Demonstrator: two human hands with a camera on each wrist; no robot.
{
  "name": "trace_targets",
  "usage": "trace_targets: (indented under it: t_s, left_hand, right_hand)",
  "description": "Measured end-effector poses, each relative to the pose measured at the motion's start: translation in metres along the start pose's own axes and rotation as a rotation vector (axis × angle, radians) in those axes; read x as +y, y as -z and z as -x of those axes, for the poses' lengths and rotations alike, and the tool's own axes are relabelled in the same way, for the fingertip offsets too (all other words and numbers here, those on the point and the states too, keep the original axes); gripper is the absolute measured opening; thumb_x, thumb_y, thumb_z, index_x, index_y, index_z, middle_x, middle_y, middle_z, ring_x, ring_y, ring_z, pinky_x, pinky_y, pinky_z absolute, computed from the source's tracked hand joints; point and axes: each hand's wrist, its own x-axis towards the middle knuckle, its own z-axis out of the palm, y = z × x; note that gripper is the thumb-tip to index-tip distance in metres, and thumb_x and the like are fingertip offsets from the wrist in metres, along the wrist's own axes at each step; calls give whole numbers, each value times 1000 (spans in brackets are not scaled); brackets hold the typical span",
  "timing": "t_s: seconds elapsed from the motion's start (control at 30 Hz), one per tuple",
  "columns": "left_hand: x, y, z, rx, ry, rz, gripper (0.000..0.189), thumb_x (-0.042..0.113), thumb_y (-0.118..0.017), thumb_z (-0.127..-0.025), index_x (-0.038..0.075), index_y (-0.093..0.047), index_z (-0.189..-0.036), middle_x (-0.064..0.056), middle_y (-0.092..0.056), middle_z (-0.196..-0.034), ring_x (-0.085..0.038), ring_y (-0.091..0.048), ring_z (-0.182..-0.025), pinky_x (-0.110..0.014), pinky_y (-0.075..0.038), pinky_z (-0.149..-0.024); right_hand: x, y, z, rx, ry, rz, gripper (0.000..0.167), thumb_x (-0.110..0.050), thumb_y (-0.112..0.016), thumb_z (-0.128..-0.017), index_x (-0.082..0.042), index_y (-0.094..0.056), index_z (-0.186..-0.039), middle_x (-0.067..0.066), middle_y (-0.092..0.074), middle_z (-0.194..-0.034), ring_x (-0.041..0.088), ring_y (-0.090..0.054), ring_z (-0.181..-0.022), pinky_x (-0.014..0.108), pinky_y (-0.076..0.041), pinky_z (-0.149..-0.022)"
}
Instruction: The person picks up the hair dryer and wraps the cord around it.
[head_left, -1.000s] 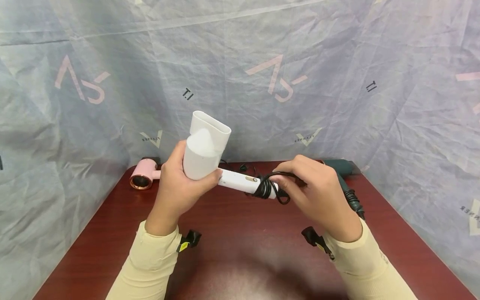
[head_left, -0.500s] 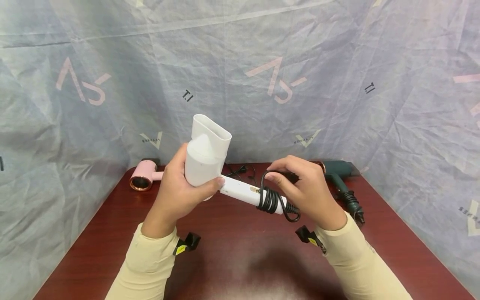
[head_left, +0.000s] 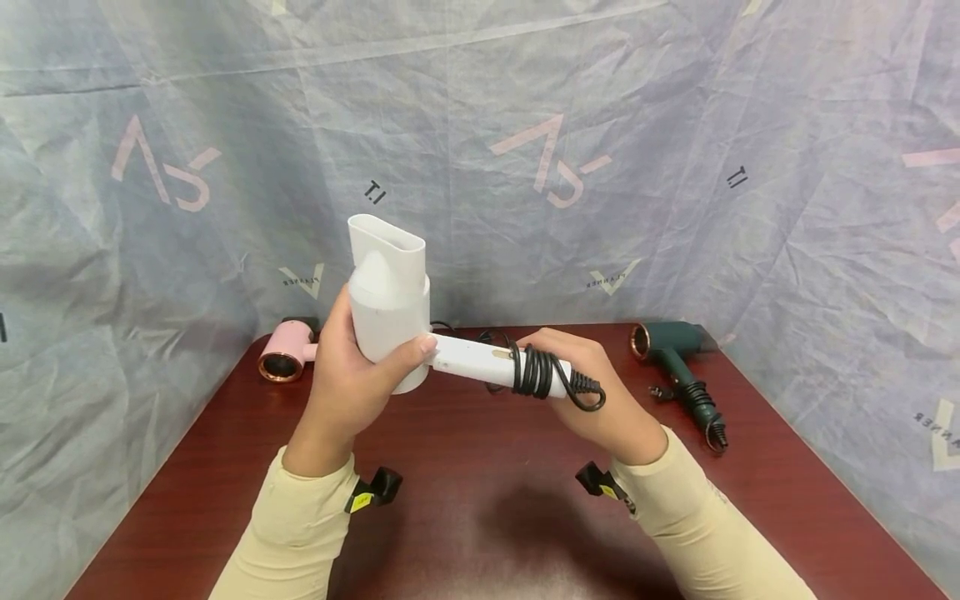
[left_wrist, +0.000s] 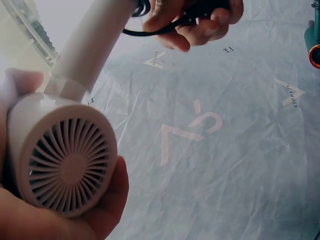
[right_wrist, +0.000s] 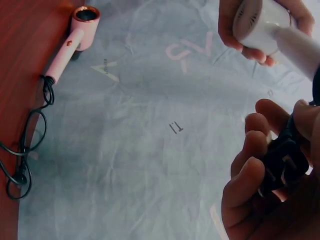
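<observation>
My left hand (head_left: 341, 396) grips the barrel of a white hair dryer (head_left: 390, 312) in the head view, thumb across its side. The flat nozzle points up and the handle extends right, above the table. A black cord (head_left: 534, 372) is coiled round the handle's end. Behind that end is my right hand (head_left: 603, 412), its fingers partly hidden there. The right wrist view shows it holding the cord's black plug (right_wrist: 285, 165) between curled fingers and thumb. In the left wrist view, the dryer's round rear grille (left_wrist: 72, 167) faces the camera.
On the dark red table (head_left: 450, 483), a pink hair dryer (head_left: 288, 346) lies at back left. A dark green hair dryer (head_left: 678, 358), cord wound round its handle, lies at back right. A grey printed cloth (head_left: 465, 150) hangs behind and at both sides.
My right hand has moved left and passed from in front of the handle to behind it, carrying the cord. The white hair dryer has shifted slightly left, its handle end raised since half a second ago.
</observation>
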Motion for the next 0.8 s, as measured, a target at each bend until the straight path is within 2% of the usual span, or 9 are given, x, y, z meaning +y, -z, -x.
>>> trace_targets:
  t_s: [0.07,0.17,0.23,0.3,0.43,0.53,0.63,0.8]
  left_hand:
    - [-1,-1,0,28,-6,17,66,2,-80,-82,12,-53,-141,-10,-62,-121,-30,-62,-101,-34,-56,-84]
    - [-3,-1,0,68,-20,26,67,2,-80,-82,12,-52,-142,-10,-62,-121,-30,-62,-101,-33,-56,-84]
    - [-3,-2,-1,90,-29,30,67,2,-80,-82,12,-51,-141,-10,-62,-121,-30,-63,-102,-33,-56,-85]
    - [-4,-3,-1,120,-33,31,66,2,-80,-82,12,-51,-141,-9,-62,-121,-29,-63,-102,-33,-56,-86]
    - [-4,-6,-2,189,-42,21,65,2,-81,-82,11,-52,-139,-8,-63,-119,-27,-64,-102,-31,-55,-88]
    - [-4,-6,-3,218,-49,19,65,3,-81,-82,11,-52,-140,-8,-64,-118,-26,-64,-102,-31,-55,-87]
    - [-4,-6,-3,224,-49,21,67,3,-81,-82,12,-51,-140,-8,-63,-120,-27,-63,-103,-32,-55,-87]
    - [-5,-8,-2,232,-33,6,67,4,-82,-82,12,-51,-140,-8,-63,-121,-28,-63,-104,-32,-55,-87]
  right_hand:
    - [-3,-3,1,-27,-68,-64,12,-14,-65,-102,-22,-73,-106,-10,-69,-94,6,-62,-83,25,-53,-74]
    - [-7,-7,3,-59,-119,-32,17,-13,-61,-104,-21,-71,-116,-8,-67,-97,6,-60,-84,25,-53,-75]
    - [-10,-9,4,-67,-104,38,19,-13,-60,-104,-16,-68,-121,-6,-65,-99,6,-58,-86,26,-52,-78]
    - [-15,-11,4,-86,-95,163,13,-18,-59,-105,-16,-65,-116,-6,-58,-93,7,-53,-84,27,-49,-76]
    - [-23,-14,3,-158,-113,212,13,-26,-58,-106,-18,-60,-117,-10,-58,-94,5,-53,-86,26,-49,-78]
    - [-29,-15,3,-210,-123,215,27,-24,-61,-104,-15,-56,-130,-11,-59,-96,4,-54,-85,25,-49,-77]
    - [-35,-14,5,-242,-125,259,28,-23,-65,-102,-12,-53,-125,-8,-51,-85,7,-49,-75,25,-46,-69]
    - [-47,-6,7,-254,-89,364,29,-24,-70,-98,-12,-51,-116,-8,-45,-78,8,-46,-70,24,-43,-64]
